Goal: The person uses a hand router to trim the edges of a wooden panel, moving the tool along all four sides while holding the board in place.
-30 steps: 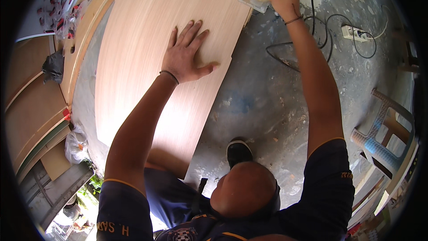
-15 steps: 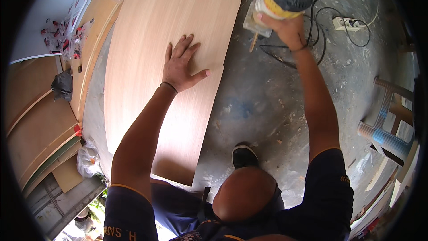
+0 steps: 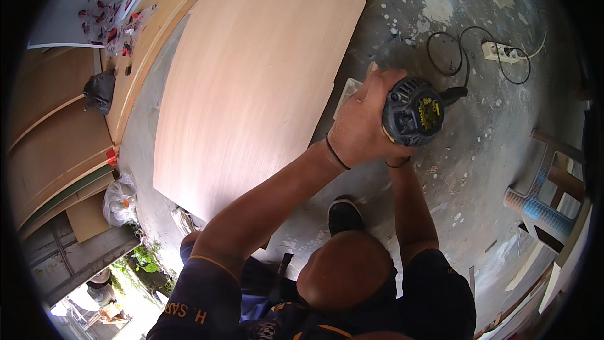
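A black and yellow trim router (image 3: 415, 113) is held just off the right edge of a pale wood-veneer panel (image 3: 251, 75). My left hand (image 3: 365, 113) wraps the router's near-left side, its fingers curled over the top of the body. Only a sliver of my right hand (image 3: 399, 153) shows, below the router and against its body; its fingers are hidden behind the tool and my left hand. The router's pale see-through base (image 3: 348, 96) sticks out beyond my left hand, close to the panel edge, and whether it touches cannot be told.
The router's black cord (image 3: 462, 56) loops over the grey floor to a white power strip (image 3: 500, 51). A plastic step stool (image 3: 544, 182) is at the right. Wooden cabinet parts (image 3: 60, 151) line the left, with a white plastic bag (image 3: 119, 200) beside them. My shoe (image 3: 345, 216) is below the router.
My left hand has left the panel and moved right onto the router. The router has come nearer and tilted, its black end now to the right. The panel looks shifted slightly up and right.
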A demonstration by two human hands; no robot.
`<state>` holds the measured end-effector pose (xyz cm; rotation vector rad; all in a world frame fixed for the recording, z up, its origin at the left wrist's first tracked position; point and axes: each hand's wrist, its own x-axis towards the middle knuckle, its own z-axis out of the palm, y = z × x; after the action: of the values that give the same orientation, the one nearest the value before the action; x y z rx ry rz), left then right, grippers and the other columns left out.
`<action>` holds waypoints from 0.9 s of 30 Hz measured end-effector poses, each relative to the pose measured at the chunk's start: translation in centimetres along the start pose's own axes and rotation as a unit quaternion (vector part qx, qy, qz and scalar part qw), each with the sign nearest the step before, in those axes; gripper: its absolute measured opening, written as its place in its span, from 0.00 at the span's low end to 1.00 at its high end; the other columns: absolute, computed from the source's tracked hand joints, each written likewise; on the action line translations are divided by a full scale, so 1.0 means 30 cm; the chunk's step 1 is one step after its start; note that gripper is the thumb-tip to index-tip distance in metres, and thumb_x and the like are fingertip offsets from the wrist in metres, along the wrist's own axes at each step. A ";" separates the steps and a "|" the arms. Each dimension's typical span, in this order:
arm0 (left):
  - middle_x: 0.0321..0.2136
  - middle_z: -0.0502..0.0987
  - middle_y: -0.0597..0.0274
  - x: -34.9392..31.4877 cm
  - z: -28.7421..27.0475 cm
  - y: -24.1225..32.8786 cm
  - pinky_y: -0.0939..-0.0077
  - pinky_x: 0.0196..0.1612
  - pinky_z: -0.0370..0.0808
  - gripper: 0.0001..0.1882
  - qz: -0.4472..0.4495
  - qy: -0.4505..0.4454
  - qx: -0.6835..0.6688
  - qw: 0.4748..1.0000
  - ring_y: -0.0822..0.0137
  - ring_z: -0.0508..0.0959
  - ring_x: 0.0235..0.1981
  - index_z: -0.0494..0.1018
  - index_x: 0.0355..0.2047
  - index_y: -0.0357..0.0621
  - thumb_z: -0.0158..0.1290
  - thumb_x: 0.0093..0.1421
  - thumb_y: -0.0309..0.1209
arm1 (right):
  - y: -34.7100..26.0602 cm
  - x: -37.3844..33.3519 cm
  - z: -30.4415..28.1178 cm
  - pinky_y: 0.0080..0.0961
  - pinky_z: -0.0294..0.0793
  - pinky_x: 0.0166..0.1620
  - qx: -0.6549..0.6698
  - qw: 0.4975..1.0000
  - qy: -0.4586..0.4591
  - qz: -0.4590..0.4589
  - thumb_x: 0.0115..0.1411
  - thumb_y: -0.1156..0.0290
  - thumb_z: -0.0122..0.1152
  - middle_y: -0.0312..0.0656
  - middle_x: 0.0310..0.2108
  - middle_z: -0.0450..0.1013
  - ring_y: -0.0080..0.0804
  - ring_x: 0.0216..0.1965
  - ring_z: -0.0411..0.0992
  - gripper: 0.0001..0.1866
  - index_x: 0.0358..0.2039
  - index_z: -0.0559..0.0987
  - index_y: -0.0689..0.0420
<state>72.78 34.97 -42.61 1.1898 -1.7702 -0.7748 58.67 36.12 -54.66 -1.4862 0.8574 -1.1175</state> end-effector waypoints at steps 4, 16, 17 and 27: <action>0.49 0.70 0.49 -0.024 0.023 0.004 0.64 0.50 0.73 0.53 0.065 0.043 0.001 0.997 0.50 0.75 0.48 0.56 0.57 0.42 0.74 0.31 0.36 | 0.030 -0.016 -0.009 0.35 0.61 0.62 -0.018 1.000 0.018 -0.012 0.57 0.57 0.63 0.40 0.58 0.65 0.35 0.60 0.62 0.32 0.60 0.65 0.54; 0.53 0.69 0.43 -0.071 -0.247 -0.179 0.64 0.61 0.61 0.40 0.020 0.063 0.056 0.996 0.52 0.68 0.58 0.56 0.59 0.31 0.59 0.56 0.46 | 0.015 0.145 0.095 0.38 0.66 0.58 -0.177 0.972 0.014 -0.151 0.48 0.61 0.71 0.39 0.52 0.71 0.38 0.54 0.69 0.31 0.54 0.73 0.53; 0.54 0.69 0.43 -0.107 -0.297 -0.259 0.64 0.61 0.62 0.34 -0.050 0.083 0.143 0.985 0.51 0.67 0.59 0.58 0.59 0.31 0.54 0.61 0.42 | -0.013 0.176 0.088 0.38 0.67 0.58 -0.208 0.963 0.015 -0.170 0.47 0.62 0.72 0.39 0.49 0.73 0.38 0.52 0.70 0.29 0.51 0.75 0.53; 0.69 0.47 0.56 -0.338 -0.416 -0.486 0.45 0.68 0.38 0.42 -0.239 -0.009 0.542 0.805 0.57 0.44 0.70 0.52 0.66 0.46 0.45 0.60 0.59 | 0.033 0.334 0.144 0.29 0.74 0.49 -0.209 0.959 0.049 -0.184 0.40 0.65 0.76 0.35 0.39 0.79 0.28 0.43 0.76 0.25 0.41 0.80 0.55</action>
<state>91.83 38.79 -52.29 2.4417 -1.9676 0.0913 65.91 27.95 -53.68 -2.0151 0.9492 -1.3469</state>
